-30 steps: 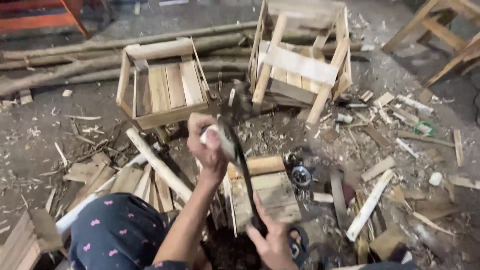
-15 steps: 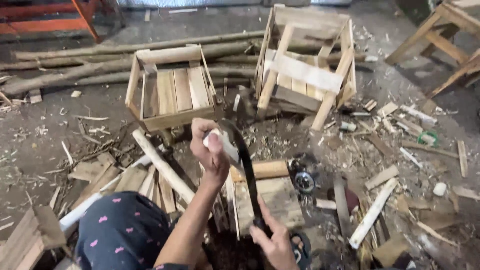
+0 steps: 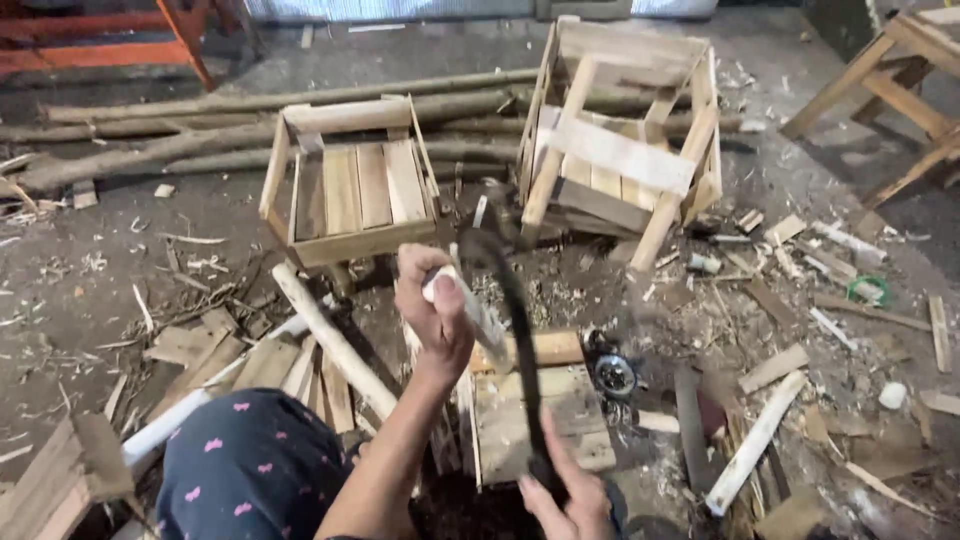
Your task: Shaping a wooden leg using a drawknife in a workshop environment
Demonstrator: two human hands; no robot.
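The person sat low on the workshop floor (image 3: 120,260), knee in dark dotted cloth (image 3: 250,470) at bottom left. Left hand (image 3: 437,312) was closed round a short pale stick of wood (image 3: 478,318), held up approx. over the work, thumb on top. Right hand (image 3: 565,495) was wrapped on the handle end of a long dark curved blade (image 3: 515,330), its tip arching up past the stick, blade edge touching or just beside it; couldn't tell which.

Under both hands lay a flat slatted panel (image 3: 535,420) w/ a round log piece (image 3: 545,348) across its top edge. Two slatted crates stood beyond: a low one (image 3: 350,190) to the left, a taller tilted one (image 3: 620,150) to the right, w/ long poles (image 3: 200,125) behind them. Offcuts and shavings lay all round, plus a small round metal part (image 3: 612,375) just right of the panel.

My view on doing the trimming well: keep the stick gripped firm and low on the shaft, fingers well clear of the cutting line, blade stroke away from the left wrist, short controlled cuts vs. big swings. The stick's lower end resting on the log piece would steady it. Risk, as I judged it: blade glancing off toward the thumb.
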